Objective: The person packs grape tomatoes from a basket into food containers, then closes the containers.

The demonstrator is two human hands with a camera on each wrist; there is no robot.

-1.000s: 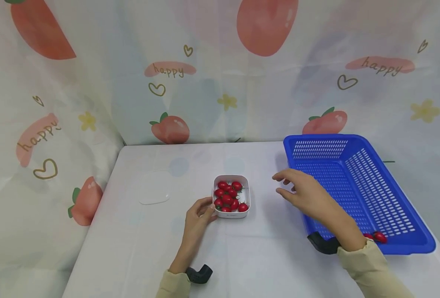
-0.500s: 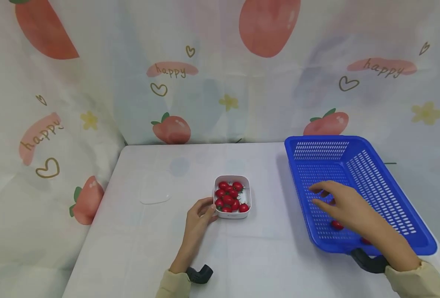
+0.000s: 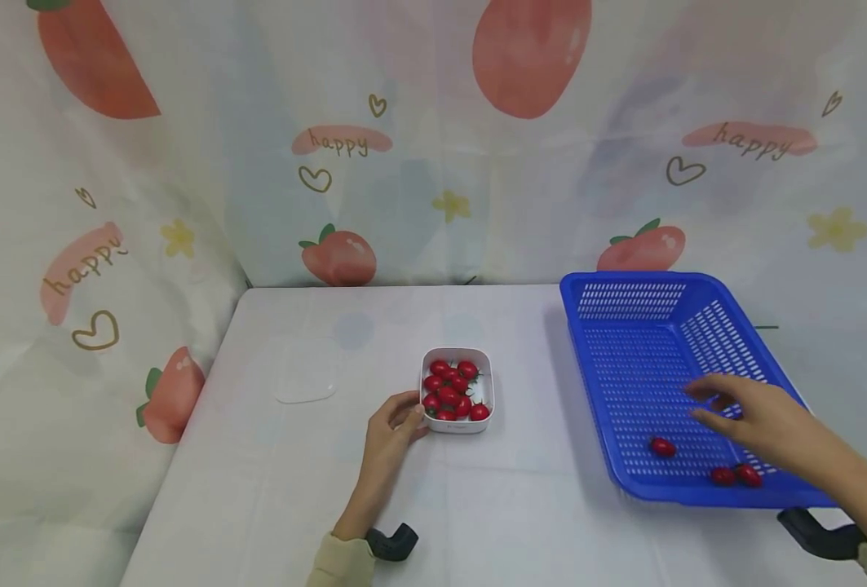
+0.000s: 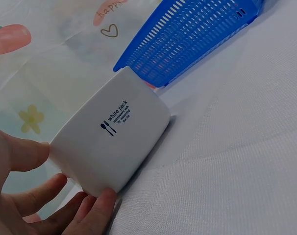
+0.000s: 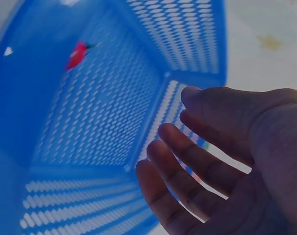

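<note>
Blue plastic basket [image 3: 705, 383] sits on the white table [image 3: 521, 522], well to the right of the white tub [image 3: 457, 390], and is my landmark. Right hand [image 3: 759, 420] hovers over the basket's floor, near its right wall, fingers spread and loose, holding nothing; the right wrist view shows the palm open, fingers [image 5: 187, 161] slightly bent above the slotted floor [image 5: 94, 147]. Three cherry tomatoes lie loose in the basket's near end: one [image 3: 662, 447] just left of the hand, two more [image 3: 734, 475] side by side by the near rim, below the hand. One tomato [image 5: 77, 54] also shows in the right wrist view, blurred, lying apart from the fingers. White tub is left of the basket, full of cherry tomatoes [image 3: 449, 389] piled touching each other. Left hand [image 3: 392, 428] grips the tub's near left corner, on the side away from the basket; left wrist view shows thumb and curled fingers [image 4: 65, 205] pressed against the tub wall [image 4: 114, 142], which carries a small printed spoon-and-fork mark, with the basket [image 4: 187, 39] behind it. Clear lid [image 3: 304, 379] lies flat on the table further left of the tub, apart from both hands. Strawberry-print cloth [image 3: 345, 163] hangs behind the basket and tub. Black wrist mounts are visible at both cuffs.
</note>
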